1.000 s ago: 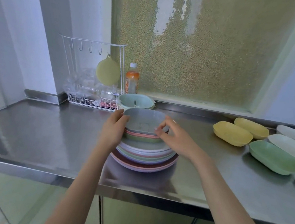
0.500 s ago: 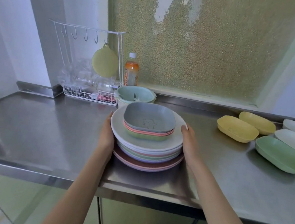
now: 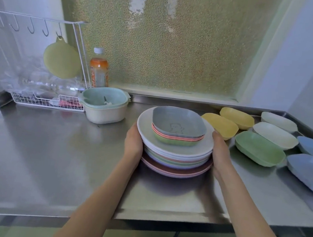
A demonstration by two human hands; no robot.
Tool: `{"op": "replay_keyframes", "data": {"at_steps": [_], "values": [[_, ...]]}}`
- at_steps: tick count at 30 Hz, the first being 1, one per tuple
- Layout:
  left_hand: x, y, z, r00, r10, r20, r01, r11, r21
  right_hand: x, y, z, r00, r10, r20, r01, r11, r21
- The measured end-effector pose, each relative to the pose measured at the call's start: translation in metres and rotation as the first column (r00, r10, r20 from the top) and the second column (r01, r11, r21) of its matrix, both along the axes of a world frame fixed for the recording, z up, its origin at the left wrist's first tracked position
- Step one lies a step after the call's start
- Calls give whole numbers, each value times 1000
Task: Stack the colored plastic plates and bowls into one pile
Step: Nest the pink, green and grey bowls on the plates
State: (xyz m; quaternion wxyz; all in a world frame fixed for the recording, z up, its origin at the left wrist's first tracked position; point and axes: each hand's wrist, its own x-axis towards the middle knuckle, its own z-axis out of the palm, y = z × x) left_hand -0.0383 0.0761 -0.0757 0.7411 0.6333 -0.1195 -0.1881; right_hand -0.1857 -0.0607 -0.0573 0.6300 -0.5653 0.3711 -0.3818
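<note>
A pile of round plates (image 3: pixel 174 155) in white, green, lilac and pink stands on the steel counter (image 3: pixel 50 155). On top sit small square dishes (image 3: pixel 178 128), grey uppermost over pink and green ones. My left hand (image 3: pixel 134 141) presses the pile's left side and my right hand (image 3: pixel 221 151) its right side, so both grip the pile. To the right lie loose oval bowls: two yellow (image 3: pixel 219 125), one green (image 3: pixel 259 148), two cream (image 3: pixel 274 134) and two blue (image 3: pixel 310 173).
A cream bowl with a mint strainer (image 3: pixel 104 105) stands left of the pile. Behind it are an orange drink bottle (image 3: pixel 99 69) and a white wire rack (image 3: pixel 37 93) with a hanging yellow-green disc. The counter's front edge runs just below my forearms.
My hands dropped from the grey square dish on top to the sides of the round plates. The pile now sits closer to the oval bowls on the right.
</note>
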Motion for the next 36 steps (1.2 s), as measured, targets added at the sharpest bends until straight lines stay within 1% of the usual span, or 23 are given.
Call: {"op": "replay_keyframes", "data": {"at_steps": [3,6,12,14,17,19,20,21,22,23,24,25,26,27,28,29,30,31,33,36], "values": [[-7,-16,3,1000,18,-6,-18,1000,16,-7,-13,0,998,-50,37,48,998,50],[-5,-22,-1,999,34,-13,-34,999,17,-8,-16,-2,996,-75,47,73,996,42],[0,-24,-7,996,26,80,-31,997,69,-7,-17,-3,998,-61,-4,61,997,53],[-1,-24,-7,992,7,123,-17,997,76,-8,-15,-2,999,-45,12,44,998,44],[0,-23,-7,989,1,146,-13,997,77,-10,-13,-1,999,-22,24,21,999,39],[2,-22,-8,986,-2,168,-11,997,78,-13,-15,-3,1000,1,-30,-2,1000,-12],[3,-23,-10,985,3,171,-17,997,76,-16,-19,-6,995,-12,-97,4,996,-90],[5,-23,-11,986,10,164,-23,997,74,-20,-25,-8,981,-60,-183,19,976,-216],[6,-23,-11,989,16,145,-26,997,70,-25,-32,-11,956,-138,-258,36,930,-365],[6,-24,-12,992,18,121,-25,998,63,-32,-39,-11,914,-252,-318,61,860,-507],[6,-24,-12,995,16,102,-22,998,55,-40,-49,-12,841,-398,-367,94,775,-625],[7,-24,-13,996,11,90,-16,999,52,-48,-58,-12,732,-541,-413,114,696,-709],[6,-24,-13,997,6,77,-9,999,47,-56,-66,-11,602,-643,-473,115,656,-746],[7,-25,-13,998,4,57,-6,999,43,-62,-70,-11,482,-683,-549,88,661,-745],[7,-24,-14,999,2,36,-4,999,41,-67,-74,-12,396,-671,-627,37,694,-719],[8,-24,-13,1000,1,22,-2,999,47,-69,-74,-13,349,-643,-682,-13,724,-689],[9,-24,-13,1000,2,13,-3,998,57,-69,-74,-17,336,-624,-706,-42,738,-673],[9,-24,-12,1000,2,8,-2,998,61,-69,-74,-21,351,-622,-700,-42,736,-675],[10,-23,-12,1000,-1,10,0,998,59,-65,-71,-26,417,-644,-641,23,713,-701],[10,-24,-12,1000,0,20,-2,997,72,-57,-63,-23,507,-707,-493,104,618,-779]]}}
